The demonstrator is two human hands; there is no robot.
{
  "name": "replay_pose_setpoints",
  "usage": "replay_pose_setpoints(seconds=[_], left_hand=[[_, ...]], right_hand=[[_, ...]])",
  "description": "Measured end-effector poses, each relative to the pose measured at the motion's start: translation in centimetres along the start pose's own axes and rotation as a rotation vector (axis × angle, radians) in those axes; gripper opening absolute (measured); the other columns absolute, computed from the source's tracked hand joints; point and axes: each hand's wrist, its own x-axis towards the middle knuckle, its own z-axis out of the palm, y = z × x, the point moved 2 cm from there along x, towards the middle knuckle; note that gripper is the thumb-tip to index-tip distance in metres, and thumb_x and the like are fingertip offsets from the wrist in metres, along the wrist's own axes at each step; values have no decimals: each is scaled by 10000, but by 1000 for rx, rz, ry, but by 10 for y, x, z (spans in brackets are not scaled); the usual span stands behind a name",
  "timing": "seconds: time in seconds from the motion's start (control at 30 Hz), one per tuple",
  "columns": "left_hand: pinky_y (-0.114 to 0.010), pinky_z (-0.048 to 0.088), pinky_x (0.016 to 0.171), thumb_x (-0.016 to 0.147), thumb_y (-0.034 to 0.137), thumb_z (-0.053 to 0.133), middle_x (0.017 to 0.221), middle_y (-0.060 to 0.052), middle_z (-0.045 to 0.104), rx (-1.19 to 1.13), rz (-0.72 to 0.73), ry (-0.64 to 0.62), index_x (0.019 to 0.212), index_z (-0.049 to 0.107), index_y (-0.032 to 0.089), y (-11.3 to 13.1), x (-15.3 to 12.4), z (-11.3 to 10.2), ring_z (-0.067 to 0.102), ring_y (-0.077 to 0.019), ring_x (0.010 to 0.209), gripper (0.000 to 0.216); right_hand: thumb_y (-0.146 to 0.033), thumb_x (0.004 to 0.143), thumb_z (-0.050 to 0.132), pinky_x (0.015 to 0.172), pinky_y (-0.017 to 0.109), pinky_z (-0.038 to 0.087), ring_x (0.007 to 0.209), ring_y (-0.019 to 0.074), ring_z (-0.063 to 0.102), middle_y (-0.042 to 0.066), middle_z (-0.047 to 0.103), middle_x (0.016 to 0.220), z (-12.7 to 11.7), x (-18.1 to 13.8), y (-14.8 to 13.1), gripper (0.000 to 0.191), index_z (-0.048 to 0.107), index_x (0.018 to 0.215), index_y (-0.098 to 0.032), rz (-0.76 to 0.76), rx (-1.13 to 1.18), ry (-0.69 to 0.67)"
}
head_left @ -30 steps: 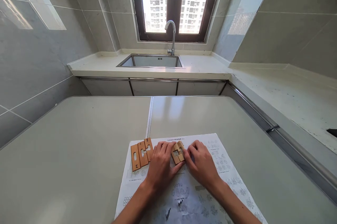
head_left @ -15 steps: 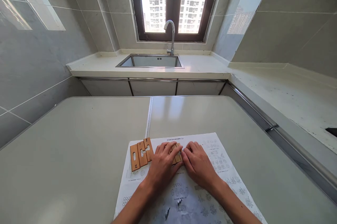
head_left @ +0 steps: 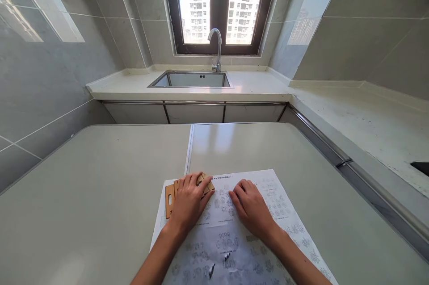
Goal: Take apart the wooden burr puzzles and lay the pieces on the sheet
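Observation:
My left hand (head_left: 189, 200) is over the left part of a printed paper sheet (head_left: 217, 236), its fingers closed around light wooden puzzle pieces (head_left: 208, 186) that show between thumb and forefinger. Beneath and left of it lie flat wooden puzzle pieces with numbers and cut-out slots; the leftmost piece (head_left: 169, 200) shows clearly, the others are mostly covered by my hand. My right hand (head_left: 252, 208) rests on the right half of the sheet, apart from the pieces. Its fingers are curled in, and nothing shows in them.
The sheet lies on a pale table (head_left: 134, 160) with a seam down its middle; small tears (head_left: 212, 270) mark its near part. Beyond stand a counter with a sink (head_left: 197, 80) and a faucet (head_left: 218, 50). Another counter (head_left: 362, 111) runs along the right.
My left hand has moved left with the light wooden pieces, away from my right hand, and now covers most of the numbered ones. My right hand has stayed nearly in place.

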Motion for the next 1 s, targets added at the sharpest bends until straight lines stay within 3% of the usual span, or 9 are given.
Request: replay_pose_setpoints(seconds=[0.3,0.47,0.57,0.63,0.7,0.73,0.8,0.87,1.0], left_hand=[[-541,498,1006,993,345,587,1370,-105,604,26,-4,-31,1353,617,320,-19,-10,-13,549,-321,1247,362],[-561,447,1116,995,315,583,1487,-116,528,-33,40,41,1489,467,284,6,-36,-29,448,-325,1405,508],[-501,479,1112,988,319,595,1423,-96,588,-119,84,11,1455,489,292,23,-62,-38,502,-300,1371,480],[-420,542,1027,980,333,606,1302,-82,654,-190,63,0,1365,557,301,26,-82,-44,611,-271,1231,390],[-315,587,832,988,364,583,1143,-74,692,-282,-17,-20,1224,622,280,24,-101,-50,693,-215,949,253],[-275,570,728,1001,375,553,1023,-55,697,-327,-72,-45,1113,646,266,22,-109,-53,674,-182,790,182],[-231,481,570,1011,421,515,757,-4,627,-379,-193,-107,923,647,246,15,-123,-56,547,-141,573,236],[-216,400,516,997,490,507,616,30,506,-426,-319,-140,807,619,232,10,-132,-58,443,-132,520,340],[-212,321,517,941,591,537,584,49,379,-561,-470,-144,733,596,213,7,-136,-65,338,-125,539,435]], right_hand=[[-278,1059,459,764,356,461,838,216,556,47,589,905,1,-1,1,252,546,829,-226,-16,-29,25],[-282,1055,466,768,372,485,841,221,564,53,598,910,-3,1,-2,241,545,835,-224,-21,1,1],[-275,1050,465,781,389,503,872,233,581,62,620,939,-18,-2,-6,208,559,871,-230,-36,52,-74],[-279,1052,444,800,400,511,902,243,599,69,640,980,-34,-12,-8,198,585,918,-242,-45,111,-147],[-324,1057,435,794,375,522,908,233,618,61,660,1012,-49,-29,-8,209,605,955,-258,6,206,-211],[-361,1058,430,768,354,523,883,224,624,52,670,999,-56,-40,-7,232,611,951,-263,55,254,-227],[-462,1049,427,627,305,494,775,211,620,38,683,903,-66,-64,-4,314,622,902,-264,186,333,-237],[-552,1020,445,603,288,473,755,214,628,33,693,828,-70,-86,-4,389,649,866,-258,292,400,-224],[-671,957,469,610,282,459,708,215,618,39,676,745,-68,-115,-9,506,654,783,-234,425,525,-111]])
